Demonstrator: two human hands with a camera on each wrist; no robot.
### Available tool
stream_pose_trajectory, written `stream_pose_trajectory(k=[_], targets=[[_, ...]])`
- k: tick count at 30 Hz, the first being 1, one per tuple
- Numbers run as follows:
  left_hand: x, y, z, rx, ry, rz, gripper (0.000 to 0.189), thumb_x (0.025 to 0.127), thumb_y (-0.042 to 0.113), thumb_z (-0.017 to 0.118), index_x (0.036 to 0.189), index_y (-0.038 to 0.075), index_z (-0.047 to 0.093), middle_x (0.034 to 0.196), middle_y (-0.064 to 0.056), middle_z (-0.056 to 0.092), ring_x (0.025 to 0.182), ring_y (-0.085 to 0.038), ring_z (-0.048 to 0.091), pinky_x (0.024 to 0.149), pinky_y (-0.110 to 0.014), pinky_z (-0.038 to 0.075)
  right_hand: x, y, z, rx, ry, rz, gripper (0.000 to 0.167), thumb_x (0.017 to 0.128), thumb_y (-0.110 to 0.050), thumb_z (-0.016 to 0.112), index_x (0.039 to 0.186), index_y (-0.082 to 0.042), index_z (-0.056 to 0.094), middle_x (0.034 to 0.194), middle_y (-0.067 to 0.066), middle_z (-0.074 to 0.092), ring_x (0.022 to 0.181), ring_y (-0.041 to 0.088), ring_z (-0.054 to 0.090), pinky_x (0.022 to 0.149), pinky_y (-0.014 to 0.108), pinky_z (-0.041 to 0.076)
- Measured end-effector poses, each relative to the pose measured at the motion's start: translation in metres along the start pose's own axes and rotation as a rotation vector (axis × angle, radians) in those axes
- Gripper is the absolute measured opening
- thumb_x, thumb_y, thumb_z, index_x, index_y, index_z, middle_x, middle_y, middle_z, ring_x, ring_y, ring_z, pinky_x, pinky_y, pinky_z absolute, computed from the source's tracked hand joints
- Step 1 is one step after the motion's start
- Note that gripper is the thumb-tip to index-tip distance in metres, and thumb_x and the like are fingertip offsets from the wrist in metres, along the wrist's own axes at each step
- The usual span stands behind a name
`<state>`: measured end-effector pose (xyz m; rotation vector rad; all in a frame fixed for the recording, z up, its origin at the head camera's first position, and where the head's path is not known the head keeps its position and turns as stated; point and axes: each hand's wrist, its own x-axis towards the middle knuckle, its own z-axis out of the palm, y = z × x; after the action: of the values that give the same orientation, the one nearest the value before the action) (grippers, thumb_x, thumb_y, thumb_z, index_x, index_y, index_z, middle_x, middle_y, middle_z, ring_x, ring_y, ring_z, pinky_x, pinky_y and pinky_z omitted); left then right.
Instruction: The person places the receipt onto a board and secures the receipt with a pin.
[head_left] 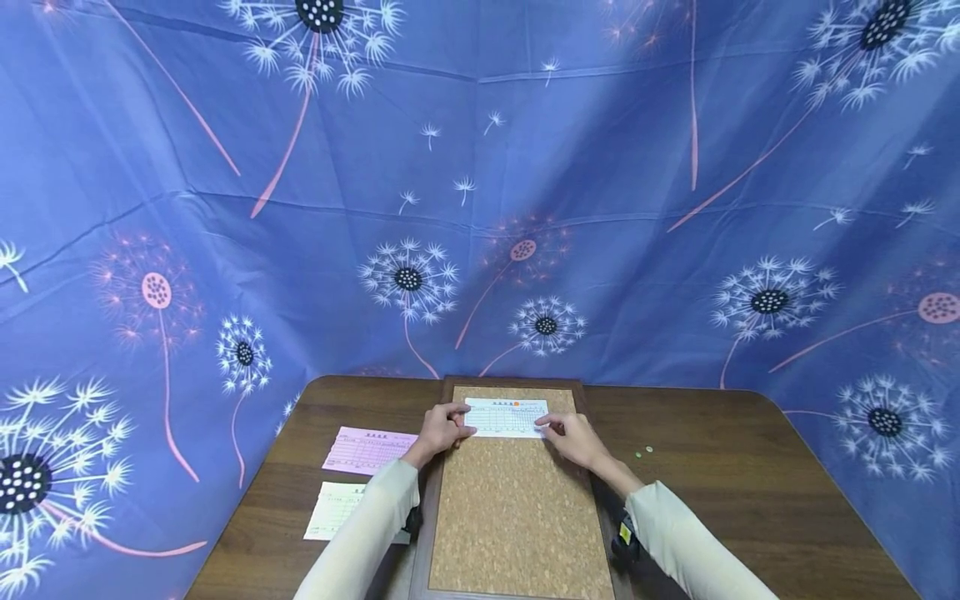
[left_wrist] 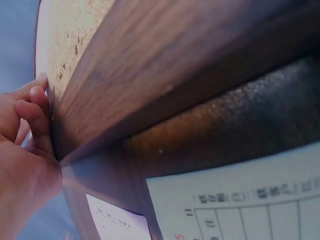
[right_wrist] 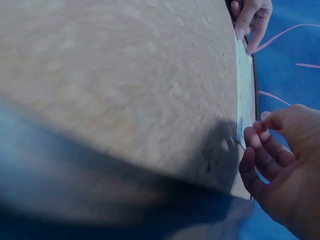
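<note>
A white printed form with an orange mark lies near the top of a wood-framed cork board. My left hand presses the form's left end, index finger by the upper corner and thumb by the lower one. At the opposite end, my right hand pinches the form's edge with bent fingers. From the right wrist, the form appears as a narrow strip between both hands. The left wrist view shows my left hand at the board's frame, with the form hidden there.
A pink form and a pale green form lie on the brown table left of the board, partly behind my left arm. Small green pieces sit right of the board. A blue dandelion-patterned cloth hangs behind the table.
</note>
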<state>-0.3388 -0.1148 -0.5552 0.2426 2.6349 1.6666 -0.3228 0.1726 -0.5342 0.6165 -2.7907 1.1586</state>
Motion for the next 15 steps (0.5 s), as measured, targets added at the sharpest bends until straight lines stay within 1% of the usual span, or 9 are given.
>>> stream_pose_trajectory(k=[2,4,7,11,15], targets=[[-0.001,0.000,0.001,-0.002,0.002,-0.012,0.046,0.083,-0.003,0.079,0.126,-0.010,0.065,0.068,-0.008,0.061,0.043,-0.005,0.048,0.054,-0.018,0.047,-0.011,0.003,-0.005,0.033,0.002,-0.008,0.020,0.097,-0.004,0.062,0.111,0.000,0.076,0.067,0.009,0.065,0.045,0.003,0.044,0.043,0.019,0.034],[-0.001,0.001,0.002,-0.002,0.005,-0.018,0.046,0.083,-0.003,0.078,0.126,-0.009,0.065,0.068,-0.009,0.061,0.042,-0.006,0.048,0.055,-0.018,0.047,-0.022,0.008,-0.011,0.059,0.008,-0.014,0.020,0.098,-0.004,0.062,0.112,0.001,0.075,0.065,0.009,0.063,0.043,0.002,0.045,0.041,0.018,0.035],[-0.002,0.003,0.002,-0.015,0.001,-0.041,0.045,0.084,-0.004,0.077,0.128,-0.008,0.064,0.067,-0.006,0.061,0.043,-0.005,0.048,0.054,-0.018,0.047,-0.039,0.014,-0.019,0.060,0.034,-0.021,0.019,0.097,-0.004,0.064,0.111,0.001,0.075,0.071,0.007,0.066,0.050,-0.001,0.046,0.047,0.019,0.038],[-0.002,0.003,0.002,-0.036,0.003,-0.049,0.045,0.084,-0.004,0.076,0.127,-0.009,0.064,0.067,-0.003,0.058,0.043,-0.005,0.048,0.049,-0.018,0.044,-0.059,0.022,-0.026,0.049,0.077,-0.040,0.017,0.095,-0.003,0.066,0.108,0.000,0.076,0.080,0.005,0.071,0.060,-0.003,0.049,0.055,0.020,0.043],[-0.002,0.003,0.002,-0.041,0.015,-0.059,0.043,0.085,-0.005,0.075,0.126,-0.008,0.065,0.068,0.000,0.056,0.044,-0.005,0.048,0.048,-0.017,0.042,-0.073,0.028,-0.031,0.088,0.079,-0.063,0.017,0.096,-0.004,0.066,0.110,0.002,0.075,0.090,0.012,0.075,0.063,-0.001,0.057,0.057,0.020,0.049]])
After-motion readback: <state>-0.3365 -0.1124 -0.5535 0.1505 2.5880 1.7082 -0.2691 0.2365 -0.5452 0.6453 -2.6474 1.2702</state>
